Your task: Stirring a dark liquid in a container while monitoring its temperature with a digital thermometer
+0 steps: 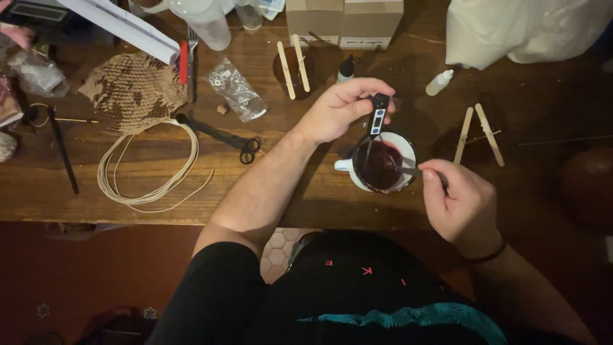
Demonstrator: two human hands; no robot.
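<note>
- Your left hand (338,110) is pinched shut on the head of a black probe thermometer (377,119); its thin stem slants down into the mug.
- Your right hand (460,203) is closed on the handle of a metal stirrer (408,170), whose far end reaches into the dark red liquid.
- The white enamel mug (382,163) stands between your hands, close to the near edge of the wooden tabletop (306,191), with its handle pointing left toward your forearm.
- Just right of the mug, two wooden sticks (477,134) lie in a narrow V across a dark jar; your right knuckles are near them.
- Behind your left hand, a brown glass jar (292,64) carries two more flat sticks across its rim, and a small dark dropper bottle (345,69) stands just beside it.
- A small white squeeze bottle (439,82) lies tipped farther back on the right, near a white bag (523,29).
- Two cardboard boxes (345,22) sit at the far edge.
- Left of your forearm there is a bare strip of wood, bounded by black long-handled scissors (220,135), a coil of pale wick cord (150,166) and a clear packet of small metal parts (236,89).
- Brown honeycomb packing paper (131,89) lies beyond the coil.
</note>
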